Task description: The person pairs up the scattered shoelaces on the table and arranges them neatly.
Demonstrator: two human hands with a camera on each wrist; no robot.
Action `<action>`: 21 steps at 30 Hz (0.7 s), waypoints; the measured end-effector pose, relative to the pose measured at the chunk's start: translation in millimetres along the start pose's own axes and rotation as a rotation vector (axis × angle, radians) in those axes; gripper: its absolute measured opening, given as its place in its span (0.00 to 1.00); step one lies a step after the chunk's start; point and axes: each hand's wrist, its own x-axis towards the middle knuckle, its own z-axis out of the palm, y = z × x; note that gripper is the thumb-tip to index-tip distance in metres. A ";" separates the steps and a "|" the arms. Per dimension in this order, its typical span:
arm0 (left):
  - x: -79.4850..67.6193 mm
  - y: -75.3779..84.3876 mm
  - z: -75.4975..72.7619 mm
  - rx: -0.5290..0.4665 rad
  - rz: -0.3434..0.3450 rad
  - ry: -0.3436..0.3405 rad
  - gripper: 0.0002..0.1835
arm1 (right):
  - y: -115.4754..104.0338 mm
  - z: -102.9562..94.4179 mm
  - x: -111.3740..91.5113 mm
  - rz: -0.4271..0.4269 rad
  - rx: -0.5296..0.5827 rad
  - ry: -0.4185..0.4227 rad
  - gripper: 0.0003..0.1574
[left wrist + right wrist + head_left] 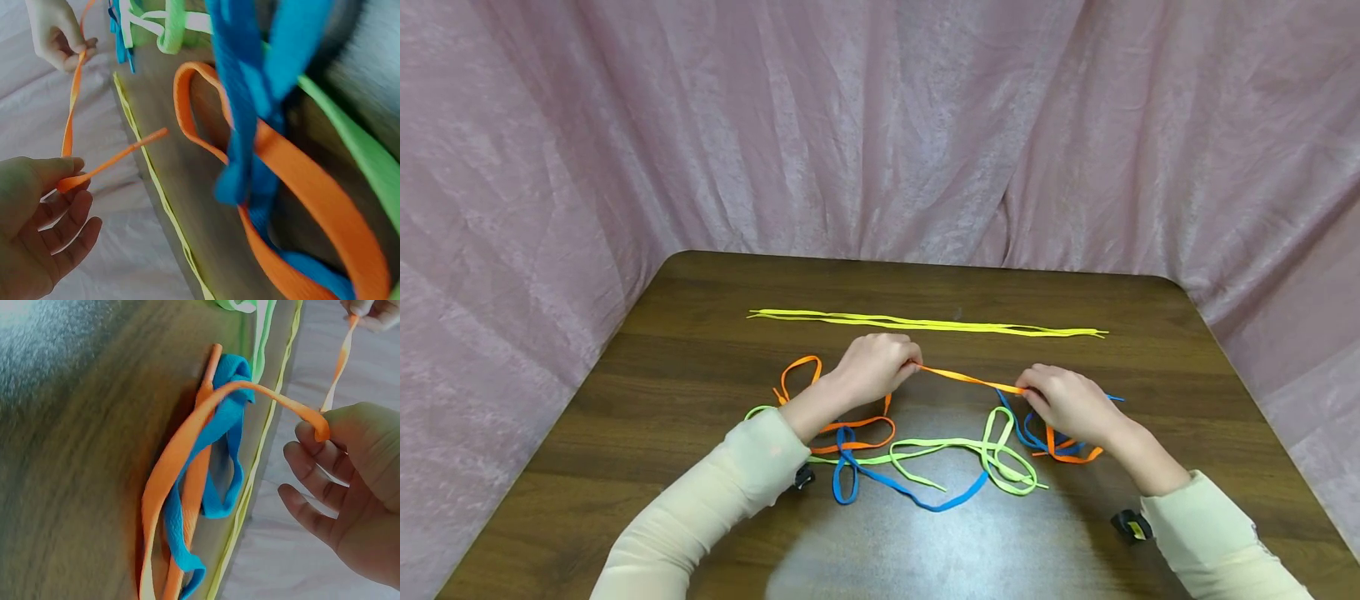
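Note:
An orange shoelace (966, 380) is stretched through the air between both hands. My left hand (876, 367) pinches it near one end, between thumb and forefinger; in the left wrist view the short tip hangs past the fingers. With thumb and forefinger my right hand (1071, 404) pinches the same lace, and the rest drops to the table beside a bunched blue shoelace (228, 415). Below the left hand, another orange shoelace (312, 187) lies in loops, tangled with a long blue shoelace (951, 503). A light green shoelace (1000, 450) lies looped in the middle, crossing the blue one.
Yellow shoelaces (925, 323) lie straight side by side across the table, beyond the hands. The brown wooden table (677, 333) has rounded far corners, with a pink curtain (850, 125) hanging behind it. Small black devices (1131, 527) show at the wrists.

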 end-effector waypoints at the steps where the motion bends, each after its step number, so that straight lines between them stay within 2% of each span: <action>1: -2.4 -2.7 -0.5 -0.001 -0.004 0.008 0.03 | 0.0 -1.3 -0.1 0.002 0.002 0.002 0.04; 8: -19.9 -24.3 -4.8 -0.002 -0.069 0.047 0.03 | 3.5 -9.3 -3.7 0.007 0.007 0.013 0.03; 13: -33.8 -40.1 -9.0 0.010 -0.129 0.063 0.03 | 8.4 -15.3 -8.5 0.042 0.008 0.010 0.02; 21: -55.3 -61.1 -15.7 0.023 -0.200 0.055 0.03 | 13.8 -22.9 -12.9 0.061 0.008 0.035 0.05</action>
